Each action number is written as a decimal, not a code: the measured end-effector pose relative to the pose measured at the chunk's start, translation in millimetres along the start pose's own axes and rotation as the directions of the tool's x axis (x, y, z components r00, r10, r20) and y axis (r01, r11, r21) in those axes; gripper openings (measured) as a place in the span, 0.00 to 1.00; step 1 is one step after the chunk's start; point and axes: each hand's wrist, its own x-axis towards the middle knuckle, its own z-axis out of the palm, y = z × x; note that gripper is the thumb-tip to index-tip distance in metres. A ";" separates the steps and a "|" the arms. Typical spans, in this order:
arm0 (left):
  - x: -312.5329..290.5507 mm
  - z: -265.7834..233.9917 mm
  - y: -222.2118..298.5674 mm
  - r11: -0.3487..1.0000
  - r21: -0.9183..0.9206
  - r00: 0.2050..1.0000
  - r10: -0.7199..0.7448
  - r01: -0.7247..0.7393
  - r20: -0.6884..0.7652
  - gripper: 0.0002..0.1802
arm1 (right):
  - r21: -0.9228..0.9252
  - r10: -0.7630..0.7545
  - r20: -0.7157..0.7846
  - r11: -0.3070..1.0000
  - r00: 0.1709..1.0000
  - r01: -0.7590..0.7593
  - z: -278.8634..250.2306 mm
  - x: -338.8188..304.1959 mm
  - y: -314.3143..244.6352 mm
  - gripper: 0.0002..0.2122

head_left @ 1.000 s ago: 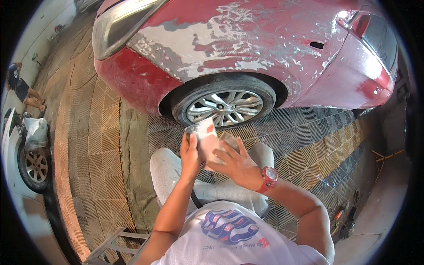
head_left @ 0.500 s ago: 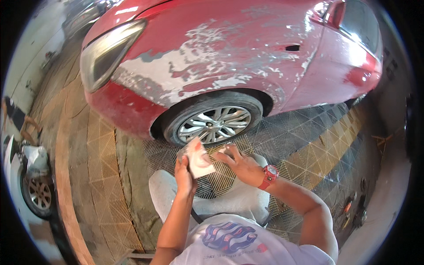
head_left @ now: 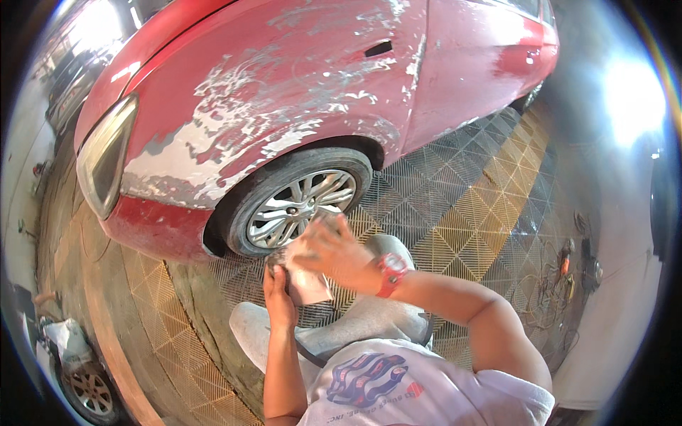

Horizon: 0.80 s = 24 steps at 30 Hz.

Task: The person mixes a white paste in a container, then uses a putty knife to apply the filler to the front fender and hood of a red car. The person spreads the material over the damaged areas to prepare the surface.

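My left hand (head_left: 280, 297) is closed round the edge of a flat, whitish board (head_left: 312, 289), held above my lap. Across the board's upper part lies my right hand (head_left: 332, 250), smeared by motion, with a red watch on its wrist. Its fingers look bent together, but what they grip is hidden. Beyond both hands is the front wheel (head_left: 302, 206) of a red car. Its fender (head_left: 213, 135) shows bare grey and whitish patches through dull red paint.
Patterned grey and yellow floor tiles (head_left: 469, 192) run beneath the car. Cables and small tools (head_left: 565, 266) lie along the right wall. At lower left stands another wheel (head_left: 89, 390) with a plastic bag above it. A bright light (head_left: 634, 103) glares at right.
My right hand has moved left, from beside the board to over it, covering the orange-pink smear seen on it before. The view has shifted, so the car appears further left.
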 end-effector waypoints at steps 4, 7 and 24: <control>4.0 -14.2 -2.9 0.995 -0.007 0.986 0.096 -0.098 -0.135 0.22 | 0.153 -0.151 0.001 0.977 0.989 0.149 8.8 -23.1 -29.1 0.23; 8.8 -39.9 -23.3 0.988 -0.145 0.928 -0.016 -0.042 -0.372 0.24 | 0.215 -0.204 0.168 0.962 0.964 0.166 -5.1 -33.0 -19.8 0.24; 4.8 -4.3 -16.3 0.956 -0.287 0.971 -0.122 0.059 -0.207 0.23 | 0.606 0.144 0.015 0.786 0.990 -0.123 -2.9 -37.9 -20.4 0.37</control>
